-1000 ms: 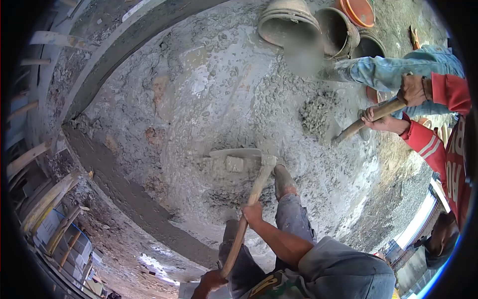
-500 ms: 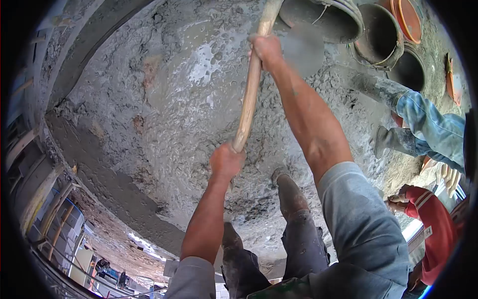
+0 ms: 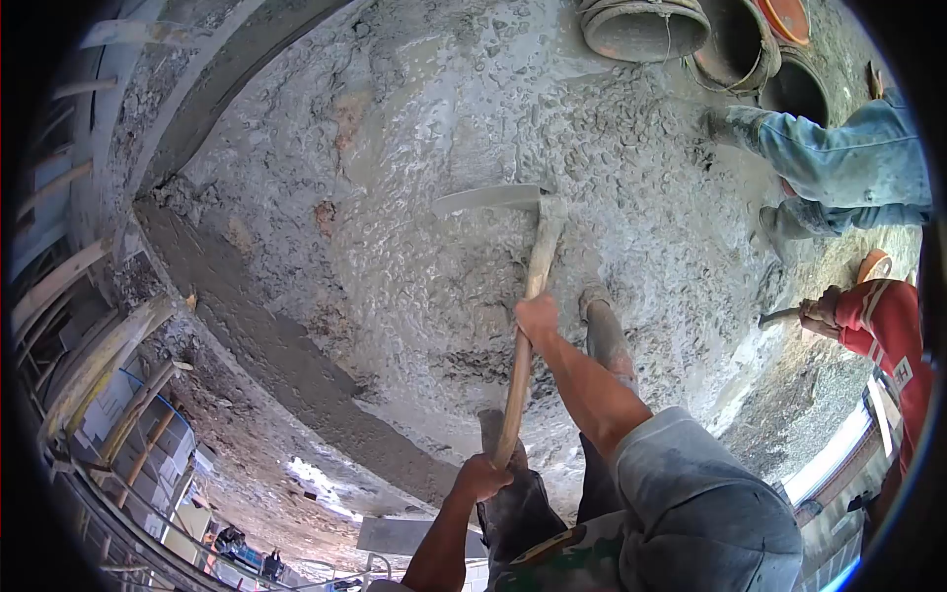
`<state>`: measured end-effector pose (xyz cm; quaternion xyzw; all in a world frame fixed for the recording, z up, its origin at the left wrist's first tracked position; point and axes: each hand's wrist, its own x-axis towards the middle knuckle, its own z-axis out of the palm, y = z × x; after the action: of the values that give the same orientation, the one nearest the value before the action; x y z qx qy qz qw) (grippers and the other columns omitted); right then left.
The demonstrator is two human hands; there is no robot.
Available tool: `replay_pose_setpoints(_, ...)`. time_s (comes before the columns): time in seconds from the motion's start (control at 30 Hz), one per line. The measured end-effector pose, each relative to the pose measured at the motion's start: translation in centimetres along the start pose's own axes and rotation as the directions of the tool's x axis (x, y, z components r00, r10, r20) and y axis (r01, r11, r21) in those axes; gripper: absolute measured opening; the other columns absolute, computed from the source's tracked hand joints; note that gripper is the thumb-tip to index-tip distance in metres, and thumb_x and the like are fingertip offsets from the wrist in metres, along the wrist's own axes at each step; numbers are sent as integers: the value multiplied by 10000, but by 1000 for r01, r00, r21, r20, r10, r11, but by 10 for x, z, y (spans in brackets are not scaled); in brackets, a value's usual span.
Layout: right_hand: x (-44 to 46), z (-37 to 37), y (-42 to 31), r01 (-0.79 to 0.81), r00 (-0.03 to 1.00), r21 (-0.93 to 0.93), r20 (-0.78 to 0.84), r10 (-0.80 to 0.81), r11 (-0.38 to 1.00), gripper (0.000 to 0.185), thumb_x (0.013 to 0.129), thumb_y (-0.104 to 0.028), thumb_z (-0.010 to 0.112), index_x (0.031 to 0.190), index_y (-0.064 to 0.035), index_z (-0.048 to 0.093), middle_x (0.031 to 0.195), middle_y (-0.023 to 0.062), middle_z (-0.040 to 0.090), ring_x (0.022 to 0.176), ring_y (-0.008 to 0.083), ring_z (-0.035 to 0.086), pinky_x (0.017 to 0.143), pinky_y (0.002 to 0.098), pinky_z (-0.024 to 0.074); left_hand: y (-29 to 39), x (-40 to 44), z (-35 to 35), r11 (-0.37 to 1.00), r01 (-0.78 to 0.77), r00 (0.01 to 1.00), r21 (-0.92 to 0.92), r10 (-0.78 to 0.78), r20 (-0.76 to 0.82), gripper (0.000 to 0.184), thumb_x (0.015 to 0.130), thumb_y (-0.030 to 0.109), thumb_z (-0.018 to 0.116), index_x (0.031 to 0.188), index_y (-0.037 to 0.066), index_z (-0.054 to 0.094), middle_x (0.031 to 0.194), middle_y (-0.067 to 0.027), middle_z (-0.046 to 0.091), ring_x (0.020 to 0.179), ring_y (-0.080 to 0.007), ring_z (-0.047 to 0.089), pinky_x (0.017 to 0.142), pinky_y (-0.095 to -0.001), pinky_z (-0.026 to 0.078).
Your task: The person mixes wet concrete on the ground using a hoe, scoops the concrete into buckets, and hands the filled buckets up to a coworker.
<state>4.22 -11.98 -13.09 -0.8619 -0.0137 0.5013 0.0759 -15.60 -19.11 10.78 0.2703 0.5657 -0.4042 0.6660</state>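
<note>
Both my hands are wrapped round the wooden handle of a hoe (image 3: 519, 380). My left hand (image 3: 483, 479) grips the lower end of the handle, close to my leg. Farther up, my right hand (image 3: 538, 318) is closed round the middle of it. The hoe's wide metal blade (image 3: 488, 199) lies on the wet grey concrete (image 3: 424, 286), its edge pointing left. Part of the blade's lower edge merges with the mix, so I cannot tell how deep it sits. My muddy boots (image 3: 604, 321) stand in the concrete, just below the blade.
Several rubber buckets (image 3: 646, 35) stand at the top right. A co-worker's jeans and boots (image 3: 829, 163) are on the right. Another person in a red sleeve (image 3: 883, 321) holds a tool there. A low concrete edge (image 3: 286, 365) curves along the left, with wooden poles (image 3: 109, 365) beyond.
The hoe has come down and back towards me, and its blade now shows on the concrete. Both my hands have moved lower. The red-sleeved person's arm has shifted up in view.
</note>
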Motion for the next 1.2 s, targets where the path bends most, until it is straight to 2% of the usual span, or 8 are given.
replay_pose_setpoints(0.07, -62, 4, 57, 100, 995, 98, -4, -100, 990, 233, 718, -95, 575, 652, 128, 568, 543, 190, 580, 497, 269, 631, 402, 380, 480, -60, -35, 17, 1000, -17, 997, -3, 18, 73, 310, 653, 309, 707, 644, 11, 620, 517, -78, 580, 441, -182, 570, 467, -316, 473)
replay_pose_setpoints(0.13, -105, 17, 125, 212, 966, -29, -148, -214, 977, 286, 686, -135, 623, 854, 86, 555, 652, 190, 600, 573, 290, 632, 540, 397, 510, -111, -67, 33, 996, -30, 989, -84, 42, 143, 319, 663, 315, 709, 786, 31, 635, 541, -79, 586, 454, -185, 582, 468, -311, 475)
replay_pose_setpoints(0.2, -186, -24, 95, -174, 981, 126, 111, 160, 977, 395, 651, -124, 650, 965, 66, 504, 727, 171, 597, 622, 297, 632, 589, 385, 507, -152, -89, 54, 993, -59, 968, 106, 31, 248, 376, 675, 343, 704, 905, 58, 621, 643, -113, 630, 556, -232, 625, 540, -336, 494)
replay_pose_setpoints(0.3, -229, -38, 96, -14, 995, -12, 97, 15, 1000, 448, 634, -132, 682, 984, 59, 479, 855, 194, 602, 840, 307, 628, 735, 385, 506, -186, -124, 77, 964, -142, 976, 226, 98, 194, 523, 676, 405, 660, 1141, 179, 581, 964, -161, 652, 921, -315, 622, 809, -418, 471)
replay_pose_setpoints(0.5, -162, -47, -27, 182, 955, 317, 170, -244, 931, 124, 676, -49, 601, 706, 24, 506, 551, 97, 503, 472, 193, 546, 421, 336, 451, -75, -85, 33, 983, -180, 955, 37, 184, -233, 376, 677, 360, 630, 950, 102, 629, 807, -158, 656, 773, -340, 637, 715, -420, 494)
replay_pose_setpoints(0.67, -120, -47, -165, 449, 876, -118, 253, -411, 886, 449, 760, -324, 590, 951, 75, 513, 870, 285, 607, 808, 385, 627, 723, 421, 506, 61, -63, -72, 945, -289, 760, 152, 323, -564, 377, 632, 291, 662, 888, 21, 607, 797, -199, 636, 778, -361, 623, 710, -405, 480)
replay_pose_setpoints(0.83, -155, -85, -136, 781, 625, -343, 434, -649, 522, 416, 765, -325, 510, 910, 55, 595, 969, 261, 598, 954, 378, 574, 860, 425, 455, 54, -50, -99, 878, -395, 872, -272, 264, -413, 221, 656, 171, 663, 760, -11, 592, 597, -92, 566, 500, -201, 556, 469, -344, 430)
replay_pose_setpoints(1.2, -235, -289, 87, 387, 850, -343, -227, -475, 856, 330, 767, -270, 524, 892, 31, 577, 839, 225, 617, 757, 337, 610, 670, 421, 501, -60, -135, -168, 975, -113, 987, -189, 89, -134, 168, 692, 196, 643, 629, 124, 504, 484, -2, 436, 343, -127, 372, 318, -271, 267)
